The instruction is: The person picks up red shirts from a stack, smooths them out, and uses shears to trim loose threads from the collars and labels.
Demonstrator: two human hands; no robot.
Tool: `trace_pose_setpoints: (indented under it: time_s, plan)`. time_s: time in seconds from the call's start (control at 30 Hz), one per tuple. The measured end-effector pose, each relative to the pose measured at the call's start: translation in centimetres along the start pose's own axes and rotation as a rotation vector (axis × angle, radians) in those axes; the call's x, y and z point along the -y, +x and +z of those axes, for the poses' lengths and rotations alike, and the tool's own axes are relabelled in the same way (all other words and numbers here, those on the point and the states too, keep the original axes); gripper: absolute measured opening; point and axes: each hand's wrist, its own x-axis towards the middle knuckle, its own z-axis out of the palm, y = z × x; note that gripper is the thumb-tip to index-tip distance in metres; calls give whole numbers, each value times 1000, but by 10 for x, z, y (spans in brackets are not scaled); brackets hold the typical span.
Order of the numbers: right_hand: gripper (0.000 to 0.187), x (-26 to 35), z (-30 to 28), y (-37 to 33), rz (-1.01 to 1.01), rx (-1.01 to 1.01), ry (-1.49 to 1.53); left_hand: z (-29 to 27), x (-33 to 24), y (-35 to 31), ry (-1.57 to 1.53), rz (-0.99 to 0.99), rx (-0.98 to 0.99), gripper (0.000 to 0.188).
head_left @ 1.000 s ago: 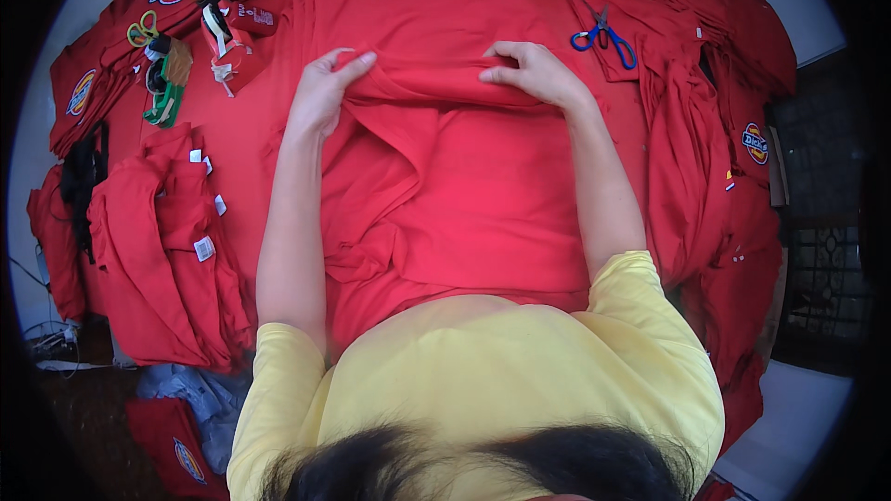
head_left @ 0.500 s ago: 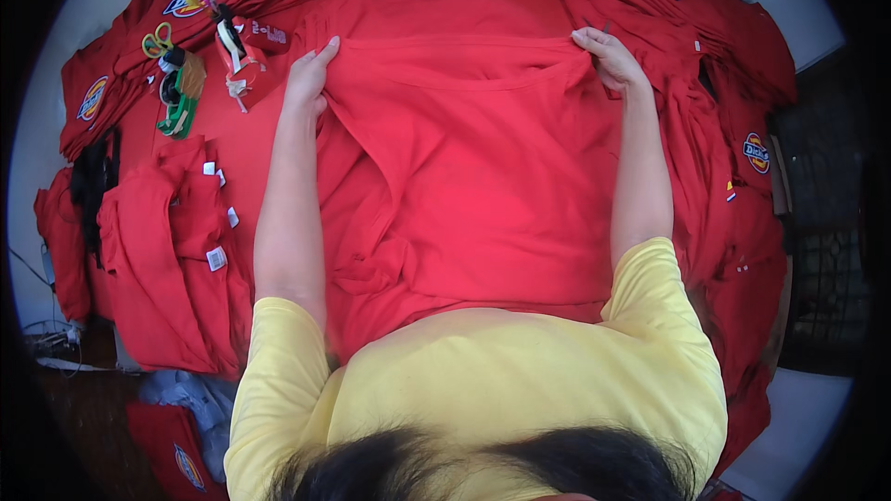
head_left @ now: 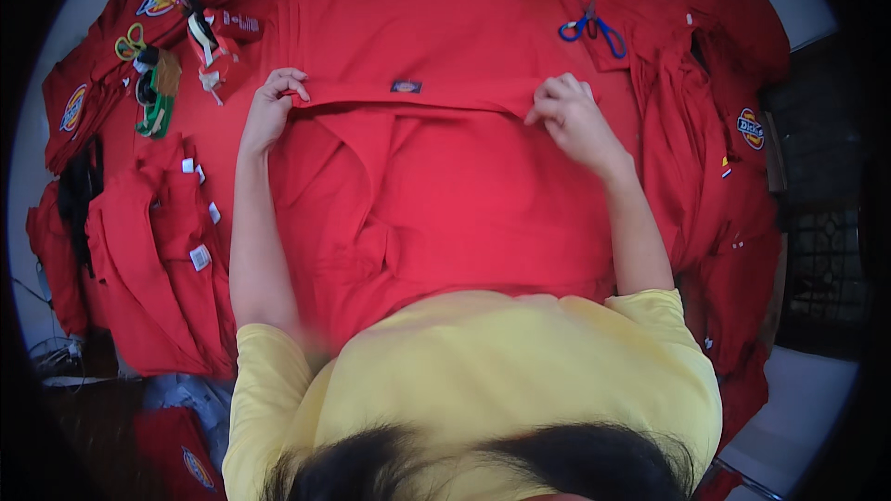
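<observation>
A red sweatshirt [head_left: 464,195] lies spread in front of me, its far band stretched sideways between my hands. A small dark label [head_left: 406,86] sits on that band, near the middle. My left hand [head_left: 271,111] is closed on the band's left end, fingers curled over the cloth. At the right end my right hand [head_left: 575,122] pinches the same band with bent fingers. Beyond my right hand lies a pair of blue-handled scissors [head_left: 592,32] on red cloth.
At the far left stand a green tape dispenser [head_left: 156,107], yellow-handled scissors [head_left: 131,43] and a red tape dispenser [head_left: 212,56]. Red garments with white tags [head_left: 167,260] lie on the left. More red garments with round-edged patches [head_left: 742,158] line the right and far edges.
Both hands have come nearer to me with the band, which is now turned so its label shows. The blue scissors, mostly covered before, are now uncovered.
</observation>
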Motion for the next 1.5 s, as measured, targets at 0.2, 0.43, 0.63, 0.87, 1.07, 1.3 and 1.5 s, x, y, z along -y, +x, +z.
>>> trace_pose_setpoints:
  time_s: [0.2,0.43,0.63,0.87,1.07,1.3,1.5]
  plan:
    - [18,2,53,-47,51,-215,-59,-4,11,-13,139,74,43,29]
    - [18,-8,55,-48,183,-256,173,-2,7,-11,34,64,18,31]
    - [14,-12,45,-40,232,-259,338,-8,6,-12,61,76,41,26]
    - [31,29,-6,37,190,-362,543,121,-131,-15,491,503,86,53]
    - [50,31,-18,74,195,-392,872,169,-171,28,66,184,110,24]
    - [35,19,-18,-11,474,60,1056,113,-156,28,-413,-32,157,16]
    - [25,44,-28,-3,374,-70,1075,96,-147,1,-399,-162,312,22]
